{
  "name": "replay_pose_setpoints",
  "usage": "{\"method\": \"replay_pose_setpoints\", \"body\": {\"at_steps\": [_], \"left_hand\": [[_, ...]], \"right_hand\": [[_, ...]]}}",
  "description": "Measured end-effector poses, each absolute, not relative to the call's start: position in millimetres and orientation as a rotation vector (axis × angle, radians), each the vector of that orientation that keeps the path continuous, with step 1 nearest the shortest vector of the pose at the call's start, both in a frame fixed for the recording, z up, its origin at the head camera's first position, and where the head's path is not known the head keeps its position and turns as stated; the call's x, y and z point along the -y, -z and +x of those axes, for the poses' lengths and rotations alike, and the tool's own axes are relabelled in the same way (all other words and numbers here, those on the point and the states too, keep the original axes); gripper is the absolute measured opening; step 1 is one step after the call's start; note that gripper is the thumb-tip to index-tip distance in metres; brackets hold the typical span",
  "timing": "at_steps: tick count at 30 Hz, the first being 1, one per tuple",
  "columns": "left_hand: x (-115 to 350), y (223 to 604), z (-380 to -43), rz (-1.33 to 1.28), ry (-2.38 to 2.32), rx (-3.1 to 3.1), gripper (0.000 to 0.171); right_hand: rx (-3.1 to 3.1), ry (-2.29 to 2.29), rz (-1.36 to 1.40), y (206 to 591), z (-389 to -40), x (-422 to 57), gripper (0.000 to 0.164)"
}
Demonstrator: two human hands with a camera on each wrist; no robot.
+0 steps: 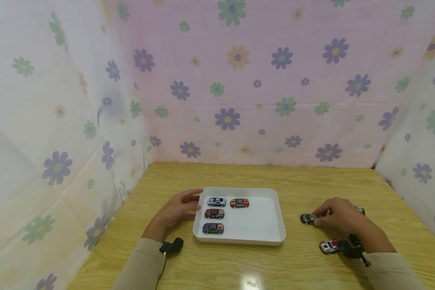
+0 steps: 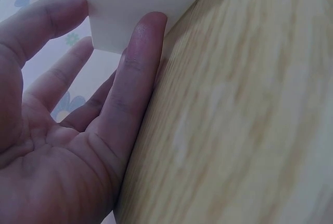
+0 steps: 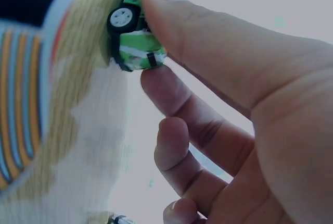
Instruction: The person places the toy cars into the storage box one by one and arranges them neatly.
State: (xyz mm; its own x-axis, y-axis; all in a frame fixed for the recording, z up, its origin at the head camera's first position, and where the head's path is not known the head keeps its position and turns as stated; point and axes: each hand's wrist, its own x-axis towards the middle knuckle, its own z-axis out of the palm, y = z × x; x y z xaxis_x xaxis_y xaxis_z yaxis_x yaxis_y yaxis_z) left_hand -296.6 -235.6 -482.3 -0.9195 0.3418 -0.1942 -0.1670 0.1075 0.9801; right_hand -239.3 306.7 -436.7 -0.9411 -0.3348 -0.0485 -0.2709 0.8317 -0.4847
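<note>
My right hand point(image 1: 342, 215) pinches a green and black toy car point(image 3: 139, 47) between thumb and fingers, low over the table on the tray's right side. At the left end of the white tray point(image 1: 253, 221), my left hand point(image 1: 175, 209) touches the outer wall with extended fingers. Inside the tray, a white toy car point(image 1: 216, 201), a dark red one point(image 1: 214, 214) and a blue one point(image 1: 213, 228) form a column along the left. A red and yellow toy car point(image 1: 239, 203) sits beside the white one.
Near my right wrist stand a white and red toy car point(image 1: 328, 247) and a dark one point(image 1: 355, 241), partly hidden. Another car point(image 1: 360, 210) shows behind the right hand. Flowered cloth point(image 1: 257, 133) walls the back and sides of the wooden table point(image 1: 203, 266).
</note>
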Motion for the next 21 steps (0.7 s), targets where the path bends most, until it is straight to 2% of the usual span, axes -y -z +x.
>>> {"method": "replay_pose_setpoints", "body": {"at_steps": [12,21], "left_hand": [[236.2,484.0,-297.2,0.164,-1.875,-2.016,0.067],[235.6,482.2,-296.1,0.175,-1.874,-2.024,0.066]], "right_hand": [[-2.892,0.737,-0.48,431.6,-237.8,-304.0,0.018],[-2.966,0.697,-0.568,412.1,-243.4,-295.2,0.021]]}}
